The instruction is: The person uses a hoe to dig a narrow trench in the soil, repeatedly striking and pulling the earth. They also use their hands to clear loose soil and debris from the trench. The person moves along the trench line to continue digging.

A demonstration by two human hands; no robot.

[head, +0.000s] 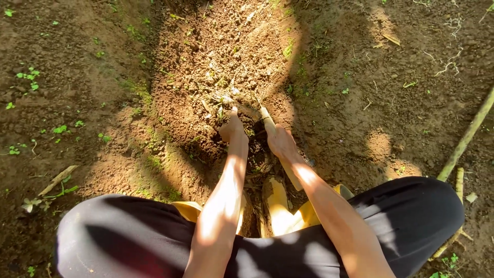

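- Bare brown soil fills the view, dappled with sun and shade, with small green weeds scattered at the left.
- Crouched over a shallow dug hole, the person works between black-trousered knees and yellow boots.
- Left hand presses into the loose clods at the hole's edge, fingers curled down into the dirt; whether it grips anything I cannot tell.
- Right hand is wrapped closed around a pale wooden handle, whose working end is buried in the hole.
- To dig well, I judge short strokes toward the body best, with the left hand clear of the tool's tip.
- Roots and dry stalks lie tangled in the hole and could snag the tool.
- A green cane lies well apart on the right, beside dry bits of stem.
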